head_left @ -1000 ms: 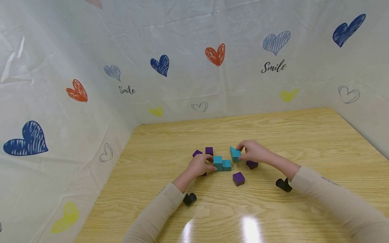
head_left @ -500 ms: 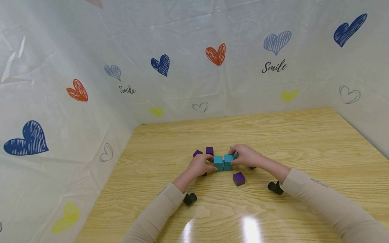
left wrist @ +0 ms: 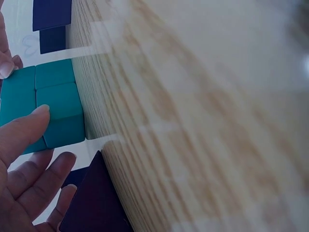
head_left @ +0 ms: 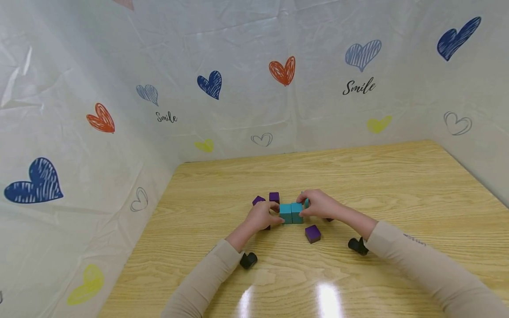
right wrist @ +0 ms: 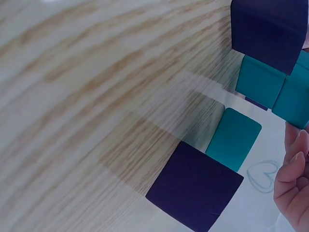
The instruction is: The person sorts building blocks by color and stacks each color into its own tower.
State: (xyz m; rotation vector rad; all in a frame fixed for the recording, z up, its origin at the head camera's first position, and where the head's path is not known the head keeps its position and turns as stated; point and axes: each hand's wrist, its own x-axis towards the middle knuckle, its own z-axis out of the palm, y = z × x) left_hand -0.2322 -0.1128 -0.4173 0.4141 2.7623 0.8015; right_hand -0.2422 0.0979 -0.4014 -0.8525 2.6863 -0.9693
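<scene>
Two short stacks of teal cubes stand side by side at the table's middle, the left stack (head_left: 285, 214) and the right stack (head_left: 297, 213). My left hand (head_left: 260, 216) holds the left stack; in the left wrist view its thumb (left wrist: 29, 128) presses one face, with fingers behind. The right hand (head_left: 323, 204) pinches the upper teal cube (head_left: 296, 207) of the right stack between thumb and fingertips. Another teal block (head_left: 306, 203) sits just behind the right fingers, mostly hidden in the head view. The right wrist view shows this teal block (right wrist: 234, 140) beside a purple block (right wrist: 194, 186).
Several purple blocks surround the stacks: a cube (head_left: 313, 234) in front, a cube (head_left: 274, 197) and an angular block (head_left: 258, 200) behind the left hand, another partly under the right wrist (head_left: 329, 219). A white sheet (head_left: 238, 53) with hearts hangs behind the wooden table (head_left: 358, 172).
My right hand has brought a teal cube leftward over the lower right cube and down onto it, level with the left stack. The left hand has stayed in place.
</scene>
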